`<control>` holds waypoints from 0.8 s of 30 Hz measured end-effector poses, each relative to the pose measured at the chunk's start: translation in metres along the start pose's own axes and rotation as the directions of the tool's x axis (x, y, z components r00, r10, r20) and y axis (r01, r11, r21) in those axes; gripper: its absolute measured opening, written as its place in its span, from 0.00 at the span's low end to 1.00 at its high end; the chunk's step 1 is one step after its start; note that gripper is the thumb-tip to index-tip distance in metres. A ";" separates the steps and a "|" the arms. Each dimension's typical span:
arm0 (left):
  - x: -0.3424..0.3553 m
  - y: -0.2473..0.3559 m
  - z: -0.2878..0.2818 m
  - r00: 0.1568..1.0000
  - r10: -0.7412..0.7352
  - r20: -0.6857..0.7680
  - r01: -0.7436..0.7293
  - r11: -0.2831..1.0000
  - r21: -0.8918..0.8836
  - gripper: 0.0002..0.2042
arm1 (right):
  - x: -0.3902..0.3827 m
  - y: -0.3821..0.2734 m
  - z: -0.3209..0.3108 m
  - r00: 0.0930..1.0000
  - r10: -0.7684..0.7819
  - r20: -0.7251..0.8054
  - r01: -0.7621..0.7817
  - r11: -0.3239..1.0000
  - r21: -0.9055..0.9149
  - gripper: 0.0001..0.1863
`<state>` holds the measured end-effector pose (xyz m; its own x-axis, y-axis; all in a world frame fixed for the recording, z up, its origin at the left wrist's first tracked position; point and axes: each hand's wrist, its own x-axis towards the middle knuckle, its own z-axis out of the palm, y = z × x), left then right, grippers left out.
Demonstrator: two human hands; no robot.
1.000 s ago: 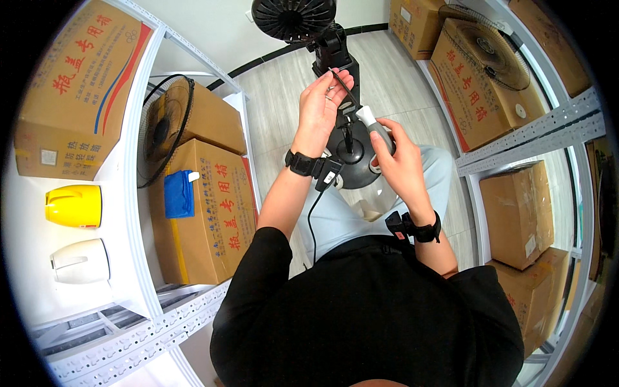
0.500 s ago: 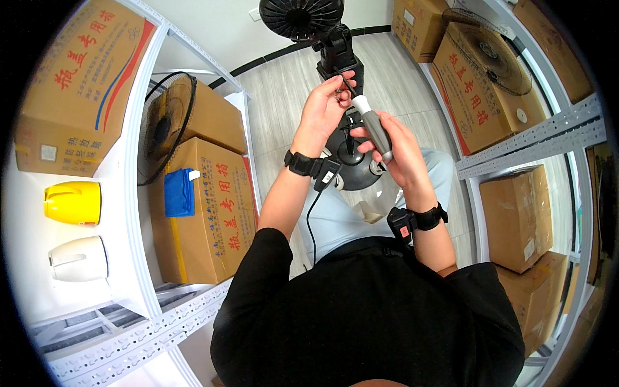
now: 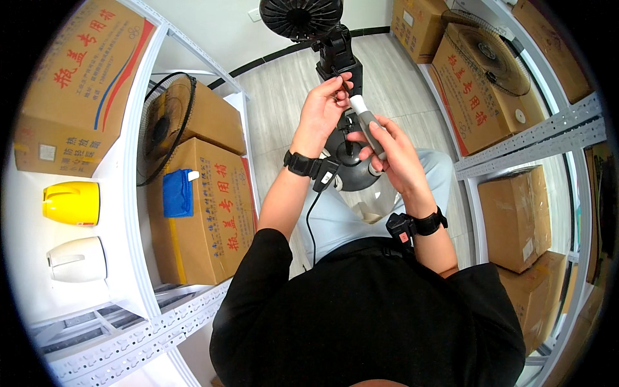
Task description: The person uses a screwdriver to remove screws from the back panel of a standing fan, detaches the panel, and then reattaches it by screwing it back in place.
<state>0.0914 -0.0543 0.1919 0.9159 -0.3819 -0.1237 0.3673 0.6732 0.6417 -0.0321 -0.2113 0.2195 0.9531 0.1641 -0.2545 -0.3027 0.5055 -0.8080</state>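
Note:
My right hand [image 3: 394, 147] is wrapped around the grey handle of a screwdriver [image 3: 369, 122] with a white collar, slanting up and to the left. At its dark shaft, the pinched fingers of my left hand [image 3: 327, 103] close around it; whether they also hold something small is hidden. Just beyond stands a black electric fan, its round head [image 3: 301, 19] without a grille and its column [image 3: 338, 55] close to my left fingertips. The fan's round base [image 3: 356, 177] rests on the floor between my legs.
Shelves on the left carry cardboard boxes [image 3: 200, 213], a fan grille [image 3: 164, 129], a blue cloth [image 3: 178, 193], a yellow shell-like cover [image 3: 72, 203] and a white one [image 3: 77, 259]. On the right shelves are more boxes [image 3: 514, 219] and another wire grille [image 3: 493, 55].
My right hand has shifted slightly left, and its fingers have changed position on the screwdriver's handle. My left hand stays pinched in nearly the same spot.

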 end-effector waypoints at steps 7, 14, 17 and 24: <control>0.014 -0.007 -0.020 1.000 0.030 -0.001 -0.030 0.998 0.054 0.12 | -0.002 0.011 0.006 0.732 -0.669 0.127 0.358 0.220 -0.907 0.24; -0.001 -0.003 0.004 1.000 0.016 -0.009 -0.016 0.999 0.041 0.12 | 0.002 -0.005 -0.006 1.000 0.006 0.017 -0.005 0.996 -0.086 0.22; 0.007 -0.002 -0.012 0.999 0.034 0.012 -0.035 0.996 0.076 0.11 | -0.006 0.001 0.009 0.934 -0.356 -0.026 0.215 0.618 -0.756 0.24; 0.004 -0.005 -0.003 0.999 0.014 -0.043 -0.014 1.000 -0.003 0.12 | -0.003 -0.004 0.012 0.947 -0.276 -0.164 0.136 0.809 -0.571 0.19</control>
<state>0.0934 -0.0576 0.1861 0.9271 -0.3447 -0.1471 0.3547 0.6807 0.6410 -0.0335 -0.2039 0.2296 0.9867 -0.1233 -0.1057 -0.1128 -0.0525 -0.9922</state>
